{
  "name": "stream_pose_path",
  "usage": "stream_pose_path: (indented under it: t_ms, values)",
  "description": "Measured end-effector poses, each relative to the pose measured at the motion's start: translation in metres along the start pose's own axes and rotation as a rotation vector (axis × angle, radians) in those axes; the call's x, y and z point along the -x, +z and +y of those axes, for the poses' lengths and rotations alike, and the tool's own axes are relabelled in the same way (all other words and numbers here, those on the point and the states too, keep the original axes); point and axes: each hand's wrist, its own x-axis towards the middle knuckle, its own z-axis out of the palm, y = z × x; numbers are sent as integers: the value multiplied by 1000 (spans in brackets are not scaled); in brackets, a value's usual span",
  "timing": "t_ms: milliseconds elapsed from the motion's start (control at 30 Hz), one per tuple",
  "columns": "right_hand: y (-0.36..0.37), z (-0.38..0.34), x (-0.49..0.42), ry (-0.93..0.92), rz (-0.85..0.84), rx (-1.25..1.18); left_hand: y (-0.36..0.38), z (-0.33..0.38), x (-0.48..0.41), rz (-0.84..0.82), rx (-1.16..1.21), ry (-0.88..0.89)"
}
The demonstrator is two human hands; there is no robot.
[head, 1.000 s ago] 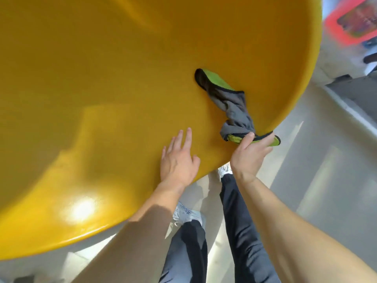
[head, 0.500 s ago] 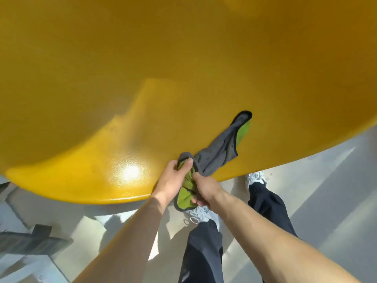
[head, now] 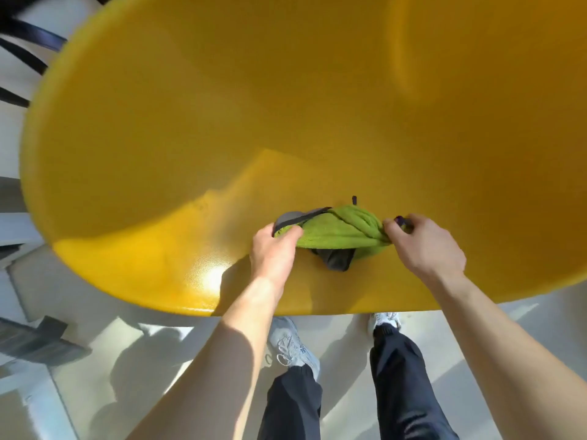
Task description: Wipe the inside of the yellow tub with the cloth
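Pale floor (head: 343, 331) carries yellow tub (head: 190, 154); person's two sneakers stand on it, near rim.

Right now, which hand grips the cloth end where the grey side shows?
The left hand: the cloth at its fingers shows grey; the right hand pinches a bunched green end.

Large yellow tub (head: 222, 138) filling upper frame, green-and-grey cloth (head: 340, 231) stretched against its inner wall at centre, left hand (head: 274, 252) gripping one end, right hand (head: 425, 246) gripping the other, grey sneakers (head: 292, 344) on pale floor (head: 158, 360) below.
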Motion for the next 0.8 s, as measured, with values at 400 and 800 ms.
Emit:
stream_pose_path:
  t_ms: [400,800]
  values:
    - [63,-102,44,-868,-766,198,-98,19,36,-815,-57,99]
    - [-84,-180,65,-756,-311,-455,-196,87,42,6,-341,585]
